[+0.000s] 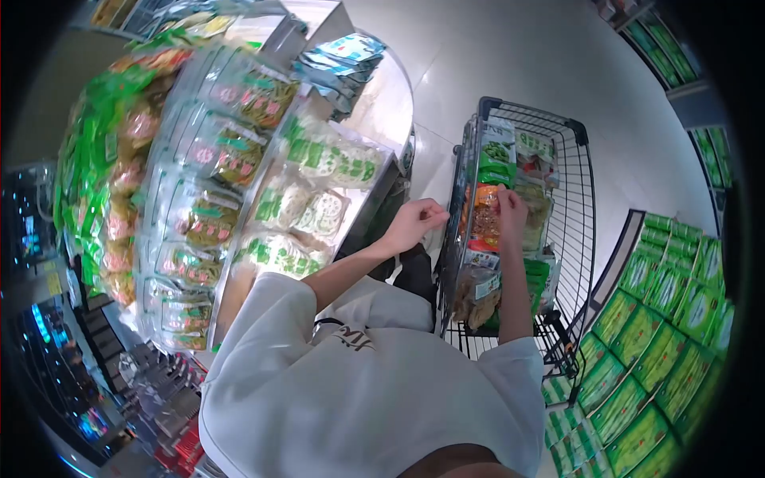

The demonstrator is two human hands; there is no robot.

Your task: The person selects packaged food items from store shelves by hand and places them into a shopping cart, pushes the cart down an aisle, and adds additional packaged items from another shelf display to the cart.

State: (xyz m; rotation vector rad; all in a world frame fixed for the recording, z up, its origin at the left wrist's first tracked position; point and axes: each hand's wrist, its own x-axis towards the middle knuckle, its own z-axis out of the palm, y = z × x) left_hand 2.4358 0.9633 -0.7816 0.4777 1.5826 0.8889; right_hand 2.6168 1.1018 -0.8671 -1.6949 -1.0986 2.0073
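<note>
My right hand point(512, 215) is over the shopping cart, its fingers closed on the right edge of an orange food bag point(484, 217) with brownish contents. Off to the left, my left hand point(416, 225) hovers just outside the cart's side rail, fingers pinched together with nothing visible between them. Inside the shopping cart point(575, 135), a green and white packet point(498, 151) lies beyond the orange bag. A clear bag of brown food point(476, 293) sits nearer my body, and a green packet point(536, 283) is beside my right forearm.
A slanted display on the left bears clear-packed greens point(239, 155), white and green packages point(307, 207) and green bags point(88, 183). Blue-grey packets point(343, 68) lie on a round stand behind it. Green boxes point(629, 342) are stacked at the right. Pale floor point(454, 48) stretches beyond the cart.
</note>
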